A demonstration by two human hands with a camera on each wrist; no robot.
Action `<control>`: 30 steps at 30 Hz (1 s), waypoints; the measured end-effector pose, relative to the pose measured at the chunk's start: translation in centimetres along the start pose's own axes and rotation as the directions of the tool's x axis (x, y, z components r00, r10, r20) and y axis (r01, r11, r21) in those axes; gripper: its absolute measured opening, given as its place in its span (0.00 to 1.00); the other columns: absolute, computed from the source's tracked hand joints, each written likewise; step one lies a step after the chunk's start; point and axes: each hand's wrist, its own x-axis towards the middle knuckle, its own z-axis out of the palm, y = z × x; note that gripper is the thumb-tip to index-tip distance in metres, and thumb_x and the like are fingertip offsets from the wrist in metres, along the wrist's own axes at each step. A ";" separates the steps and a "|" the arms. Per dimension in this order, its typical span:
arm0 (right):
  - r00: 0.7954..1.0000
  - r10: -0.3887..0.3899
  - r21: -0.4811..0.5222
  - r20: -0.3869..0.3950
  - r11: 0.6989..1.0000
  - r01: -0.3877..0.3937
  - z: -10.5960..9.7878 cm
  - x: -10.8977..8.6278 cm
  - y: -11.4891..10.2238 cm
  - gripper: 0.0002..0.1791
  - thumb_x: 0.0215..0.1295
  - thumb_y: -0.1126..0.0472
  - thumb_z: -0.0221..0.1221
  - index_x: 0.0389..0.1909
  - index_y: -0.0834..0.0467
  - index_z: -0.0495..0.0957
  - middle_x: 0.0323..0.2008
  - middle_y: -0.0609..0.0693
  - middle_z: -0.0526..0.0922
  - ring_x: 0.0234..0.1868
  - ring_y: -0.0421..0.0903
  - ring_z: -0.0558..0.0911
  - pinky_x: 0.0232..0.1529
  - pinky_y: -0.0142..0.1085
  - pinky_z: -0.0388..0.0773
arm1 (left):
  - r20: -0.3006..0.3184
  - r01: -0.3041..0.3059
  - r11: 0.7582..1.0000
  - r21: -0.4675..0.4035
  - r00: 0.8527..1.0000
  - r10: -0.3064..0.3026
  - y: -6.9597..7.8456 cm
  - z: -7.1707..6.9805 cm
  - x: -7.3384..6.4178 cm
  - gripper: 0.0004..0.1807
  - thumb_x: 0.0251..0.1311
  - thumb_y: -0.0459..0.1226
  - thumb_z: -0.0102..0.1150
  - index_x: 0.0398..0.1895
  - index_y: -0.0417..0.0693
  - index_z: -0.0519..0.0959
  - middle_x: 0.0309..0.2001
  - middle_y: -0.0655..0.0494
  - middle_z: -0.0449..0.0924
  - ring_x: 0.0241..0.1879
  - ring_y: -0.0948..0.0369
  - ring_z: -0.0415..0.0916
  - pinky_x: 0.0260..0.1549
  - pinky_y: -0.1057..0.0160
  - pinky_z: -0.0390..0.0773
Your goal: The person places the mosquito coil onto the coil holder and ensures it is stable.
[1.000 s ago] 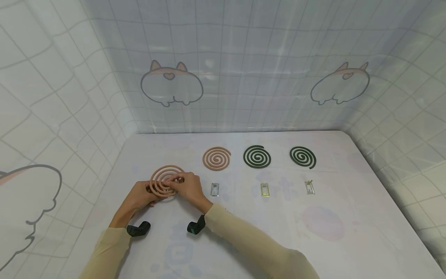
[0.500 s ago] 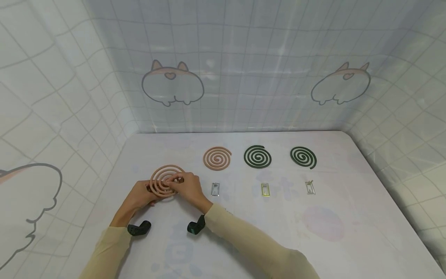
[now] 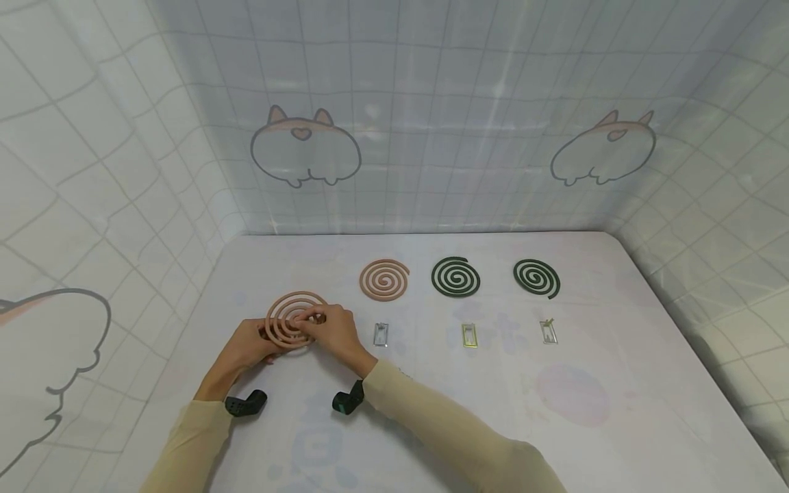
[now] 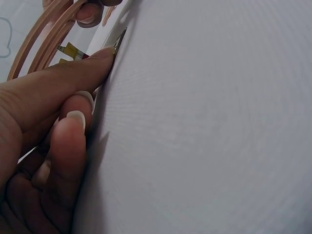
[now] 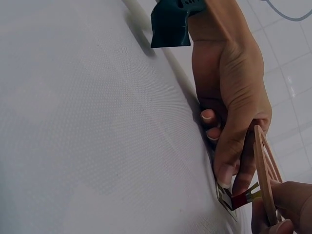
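Pink coil [image 3: 384, 280]; two green coils [image 3: 455, 276]; three metal stands [image 3: 469, 335]

A pink coil [image 3: 384, 279], two dark green coils [image 3: 455, 276] and three metal stands [image 3: 469, 335] lie on the table [image 3: 616, 411].

A tan coil [image 5: 265, 170] is held on edge at five o'clock by the left hand [image 5: 234, 97], above a metal stand [image 5: 229, 199].
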 end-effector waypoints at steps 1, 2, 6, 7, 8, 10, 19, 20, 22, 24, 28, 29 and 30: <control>1.000 -0.002 0.000 0.001 1.000 0.002 0.0 0.0 0.0 0.08 0.67 0.48 0.69 0.39 0.47 0.91 0.18 0.41 0.76 0.19 0.36 0.66 0.21 0.29 0.63 | 0.001 -0.001 1.000 -0.003 1.000 0.001 0.0 0.0 0.0 0.17 0.59 0.33 0.74 0.47 0.30 0.83 0.27 0.51 0.84 0.18 0.58 0.78 0.20 0.62 0.79; 1.000 -0.007 0.000 0.002 1.000 0.007 0.0 0.0 0.0 0.08 0.67 0.48 0.69 0.40 0.47 0.91 0.18 0.41 0.76 0.18 0.36 0.66 0.21 0.29 0.63 | -0.001 -0.001 1.000 -0.004 1.000 0.001 0.0 0.0 0.0 0.17 0.59 0.33 0.74 0.47 0.30 0.83 0.27 0.51 0.84 0.18 0.58 0.78 0.20 0.62 0.79; 1.000 -0.028 0.003 0.008 1.000 0.028 -0.2 -0.1 0.0 0.08 0.67 0.49 0.69 0.40 0.47 0.91 0.18 0.41 0.76 0.18 0.36 0.66 0.21 0.29 0.63 | 0.000 0.018 1.000 -0.015 1.000 -0.018 0.1 0.0 0.0 0.16 0.59 0.33 0.73 0.46 0.31 0.83 0.25 0.52 0.83 0.18 0.57 0.78 0.20 0.62 0.79; 1.000 -0.030 0.007 0.009 1.000 0.030 -0.2 -0.1 0.0 0.08 0.67 0.49 0.69 0.40 0.47 0.91 0.17 0.42 0.76 0.18 0.36 0.66 0.21 0.29 0.63 | 0.003 0.025 0.999 -0.019 1.000 -0.025 0.1 0.0 0.0 0.15 0.59 0.33 0.73 0.46 0.31 0.83 0.24 0.52 0.82 0.18 0.58 0.78 0.20 0.62 0.79; 0.999 -0.032 0.011 0.011 0.999 0.032 -0.3 -0.1 0.0 0.08 0.67 0.49 0.69 0.40 0.47 0.91 0.18 0.42 0.76 0.18 0.36 0.66 0.21 0.29 0.63 | 0.005 0.034 0.999 -0.024 0.999 -0.034 0.1 0.0 0.0 0.15 0.59 0.32 0.72 0.46 0.32 0.83 0.23 0.52 0.82 0.18 0.58 0.77 0.20 0.62 0.78; 0.999 -0.032 0.016 0.013 0.999 0.032 -0.3 -0.2 0.0 0.07 0.67 0.49 0.69 0.40 0.47 0.91 0.18 0.43 0.76 0.18 0.36 0.66 0.21 0.29 0.63 | 0.014 0.044 0.999 -0.031 0.999 -0.043 0.3 -0.1 -0.1 0.14 0.59 0.30 0.70 0.46 0.31 0.83 0.22 0.53 0.81 0.18 0.58 0.77 0.20 0.62 0.78; 0.999 -0.041 0.012 0.001 0.999 0.041 -0.5 -0.1 -0.1 0.08 0.66 0.49 0.70 0.39 0.48 0.91 0.18 0.44 0.77 0.18 0.36 0.66 0.21 0.29 0.63 | 0.013 0.040 0.998 -0.045 0.999 -0.039 0.1 -0.1 -0.1 0.14 0.57 0.29 0.71 0.46 0.31 0.83 0.23 0.52 0.82 0.18 0.58 0.77 0.20 0.62 0.78; 0.999 -0.041 0.008 0.002 0.999 0.041 -0.5 0.0 -0.1 0.08 0.66 0.49 0.70 0.39 0.48 0.91 0.18 0.44 0.77 0.18 0.36 0.66 0.21 0.29 0.63 | 0.012 0.040 0.998 -0.045 0.999 -0.039 0.0 -0.1 -0.1 0.14 0.57 0.29 0.71 0.46 0.31 0.83 0.23 0.52 0.82 0.18 0.58 0.77 0.20 0.62 0.78; 0.999 -0.037 0.007 0.004 0.999 0.037 -0.5 0.0 -0.1 0.08 0.66 0.49 0.70 0.39 0.48 0.91 0.19 0.44 0.77 0.19 0.36 0.66 0.22 0.29 0.63 | 0.013 0.041 0.998 -0.046 0.999 -0.041 0.0 -0.1 0.0 0.14 0.57 0.29 0.71 0.45 0.31 0.83 0.22 0.52 0.81 0.18 0.58 0.76 0.20 0.62 0.77; 0.999 -0.034 0.008 0.006 0.999 0.034 -0.5 0.0 0.0 0.08 0.66 0.50 0.70 0.39 0.48 0.91 0.19 0.43 0.77 0.19 0.35 0.66 0.22 0.29 0.63 | 0.013 0.046 0.998 -0.048 0.999 -0.045 0.0 -0.1 0.0 0.13 0.57 0.29 0.70 0.45 0.32 0.83 0.21 0.52 0.80 0.18 0.58 0.76 0.20 0.63 0.76; 0.999 -0.039 0.003 0.005 0.999 0.039 -0.4 0.0 0.0 0.07 0.66 0.50 0.70 0.39 0.48 0.91 0.19 0.43 0.77 0.20 0.35 0.67 0.22 0.29 0.63 | 0.012 0.037 0.999 -0.037 0.999 -0.036 0.0 -0.1 -0.1 0.14 0.57 0.29 0.70 0.45 0.32 0.83 0.21 0.53 0.80 0.18 0.58 0.75 0.19 0.63 0.76; 0.999 -0.043 0.001 0.002 0.999 0.043 -0.4 0.1 0.0 0.07 0.65 0.50 0.71 0.39 0.48 0.91 0.19 0.43 0.76 0.20 0.35 0.67 0.22 0.29 0.63 | 0.012 0.037 0.999 -0.040 0.999 -0.037 0.1 -0.1 -0.1 0.13 0.57 0.29 0.70 0.45 0.33 0.83 0.20 0.53 0.79 0.18 0.58 0.75 0.19 0.63 0.76; 0.999 -0.046 -0.002 -0.001 0.999 0.046 -0.4 0.1 0.0 0.08 0.65 0.50 0.71 0.39 0.48 0.91 0.19 0.43 0.76 0.20 0.35 0.67 0.23 0.29 0.63 | 0.011 0.039 0.998 -0.045 0.999 -0.039 0.1 -0.1 -0.1 0.13 0.56 0.29 0.70 0.45 0.33 0.83 0.20 0.53 0.79 0.18 0.58 0.75 0.19 0.63 0.76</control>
